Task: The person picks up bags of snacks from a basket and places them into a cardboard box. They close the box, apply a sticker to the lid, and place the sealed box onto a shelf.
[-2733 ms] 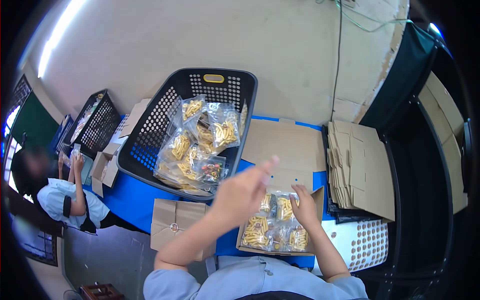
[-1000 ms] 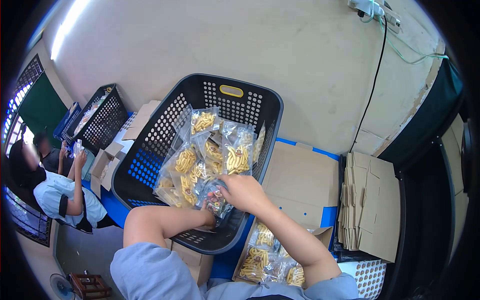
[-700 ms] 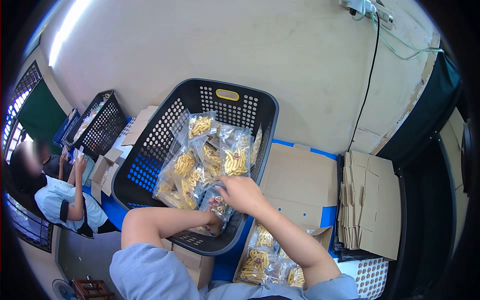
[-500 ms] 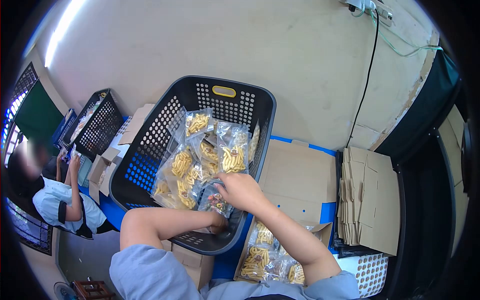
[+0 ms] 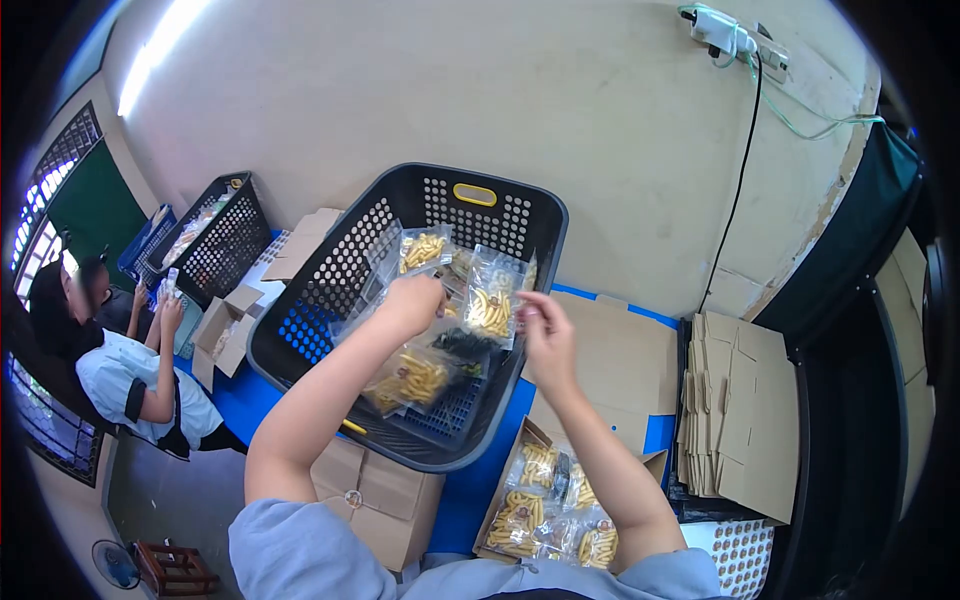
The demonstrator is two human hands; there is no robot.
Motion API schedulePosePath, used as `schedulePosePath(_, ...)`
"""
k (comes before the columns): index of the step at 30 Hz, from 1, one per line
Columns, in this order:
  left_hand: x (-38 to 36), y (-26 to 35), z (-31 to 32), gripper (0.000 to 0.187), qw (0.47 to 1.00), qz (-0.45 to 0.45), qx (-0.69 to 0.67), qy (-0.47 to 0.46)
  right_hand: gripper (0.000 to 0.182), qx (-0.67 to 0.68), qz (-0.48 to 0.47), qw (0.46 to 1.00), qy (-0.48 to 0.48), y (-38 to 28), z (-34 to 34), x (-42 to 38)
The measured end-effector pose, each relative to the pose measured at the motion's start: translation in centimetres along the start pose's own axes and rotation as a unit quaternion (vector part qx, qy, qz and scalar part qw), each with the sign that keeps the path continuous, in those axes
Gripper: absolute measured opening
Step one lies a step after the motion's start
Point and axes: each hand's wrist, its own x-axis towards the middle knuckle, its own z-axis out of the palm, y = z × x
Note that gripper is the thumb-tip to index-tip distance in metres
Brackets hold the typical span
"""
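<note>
1. Two bare hands work over a black plastic basket (image 5: 330,290) that sits tilted on a blue table (image 5: 255,395) against a pale wall.
2. Left hand (image 5: 412,300): it is raised over the middle of the basket, fingers curled down onto the clear snack bags (image 5: 425,250) stacked at the far side; the grip itself is hidden under the knuckles, so I cannot tell whether it is clenched on a bag.
3. Right hand (image 5: 545,335): it is lifted at the basket's right rim, fingertips pinched on the edge of one clear bag of yellow snacks (image 5: 490,308), which hangs upright just inside the rim.
4. One more snack bag (image 5: 410,378) lies loose on the basket floor, below the left forearm.
5. An open cardboard box (image 5: 520,445) stands on the table just in front of the basket, near the person's chest, with several filled bags lying flat in it.
6. Closed brown boxes (image 5: 375,495) sit to the left of it, under the left elbow.
7. Flat cardboard sheets (image 5: 735,400) are piled at the right, well apart from the hands.
8. Another person (image 5: 125,375) sits at the far left beside a second black basket (image 5: 215,235).
</note>
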Motion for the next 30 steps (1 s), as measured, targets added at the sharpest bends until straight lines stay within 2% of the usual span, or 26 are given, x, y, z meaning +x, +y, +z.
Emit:
schedulePosePath(1,-1.1,0.2,-1.6,0.015,1.000,-0.002,0.001,0.004,0.020,0.001,-0.004,1.000,-0.002,-0.4,-1.4,0.2)
schedulePosePath(3,-3.5,1.0,-4.6,0.016,0.995,0.022,-0.009,0.098,0.030,0.020,0.010,1.000,0.014,-1.5,-3.6,0.4)
schedulePosePath(4,-4.6,1.6,-5.8,0.016,0.995,0.022,-0.009,0.100,0.030,0.020,0.008,1.000,0.013,-2.9,-3.8,0.2)
schedulePosePath(6,-7.3,3.0,-8.1,0.017,0.964,0.107,-0.029,0.243,0.044,-0.106,-0.070,0.992,-0.022,-6.7,-4.4,-0.7)
schedulePosePath(7,-8.7,4.0,-9.6,0.017,0.963,0.108,-0.029,0.245,0.062,-0.190,-0.105,0.974,-0.066,-8.6,-4.8,-1.1)
schedulePosePath(8,-10.1,5.4,-11.2,0.017,0.953,0.122,-0.051,0.273,0.062,-0.191,-0.107,0.974,-0.064,-10.2,-4.7,-1.6)
schedulePosePath(10,-12.3,7.6,-13.3,0.017,0.940,0.139,-0.072,0.302,0.074,-0.224,-0.213,0.938,-0.157,-12.9,-4.0,-2.8)
schedulePosePath(12,-14.1,9.3,-14.5,0.019,0.900,0.162,-0.145,0.377,0.071,-0.213,-0.205,0.941,-0.164,-15.0,-3.0,-4.9)
schedulePosePath(14,-15.8,11.0,-14.6,0.021,0.885,0.182,-0.167,0.395,0.068,-0.200,-0.196,0.944,-0.173,-15.6,-3.0,-7.3)
schedulePosePath(16,-17.2,12.9,-13.3,0.022,0.800,0.180,-0.329,0.468,0.051,-0.040,-0.016,0.977,-0.209,-14.8,-3.6,-9.7)
schedulePosePath(17,-17.6,13.2,-11.2,0.039,0.772,0.179,-0.347,0.502,0.051,-0.040,-0.020,0.977,-0.208,-14.7,-3.9,-10.9)
schedulePosePath(18,-17.7,14.0,-8.5,0.039,0.771,0.181,-0.345,0.504,0.044,-0.037,-0.040,0.992,-0.113,-14.6,-4.1,-12.2)
schedulePosePath(19,-17.6,15.2,-5.7,0.047,0.742,0.156,-0.342,0.555,0.038,-0.033,-0.058,0.998,-0.018,-14.4,-4.3,-13.4)
schedulePosePath(20,-18.4,16.2,-3.7,0.056,0.709,0.129,-0.338,0.605,0.038,-0.033,-0.060,0.998,-0.017,-14.5,-4.8,-14.5)
schedulePosePath(22,-21.6,17.9,-2.0,0.074,0.844,0.110,-0.401,0.339,0.039,-0.038,-0.021,0.994,0.097,-14.8,-5.7,-16.9)
schedulePosePath(23,-22.1,18.6,-1.4,0.079,0.833,0.126,-0.466,0.271,0.041,-0.103,-0.031,0.990,0.089,-14.2,-5.9,-18.5)
schedulePosePath(24,-22.3,19.6,-0.7,0.085,0.815,0.142,-0.525,0.200,0.041,-0.194,-0.082,0.977,0.012,-13.5,-6.6,-19.8)
schedulePosePath(25,-22.5,20.7,0.9,0.086,0.772,0.134,-0.587,0.205,0.044,-0.157,-0.099,0.982,-0.045,-13.9,-6.4,-21.0)
schedulePosePath(26,-23.0,21.3,1.8,0.086,0.771,0.137,-0.588,0.205,0.047,-0.119,-0.117,0.980,-0.104,-14.3,-6.1,-22.0)
schedulePosePath(27,-23.4,21.8,2.3,0.081,0.703,0.121,-0.680,0.168,0.059,-0.024,-0.126,0.985,-0.117,-12.9,-6.2,-23.0)
schedulePosePath(28,-23.5,22.0,2.7,0.076,0.625,0.102,-0.763,0.127,0.059,-0.026,-0.128,0.985,-0.116,-12.4,-6.4,-23.3)
schedulePosePath(29,-23.2,21.7,3.3,0.065,0.663,0.095,-0.730,0.135,0.064,-0.021,-0.093,0.994,-0.051,-12.2,-6.7,-23.6)
schedulePosePath(30,-23.1,21.7,3.7,0.065,0.662,0.094,-0.731,0.134,0.070,-0.016,-0.056,0.998,0.015,-12.2,-7.0,-24.0)
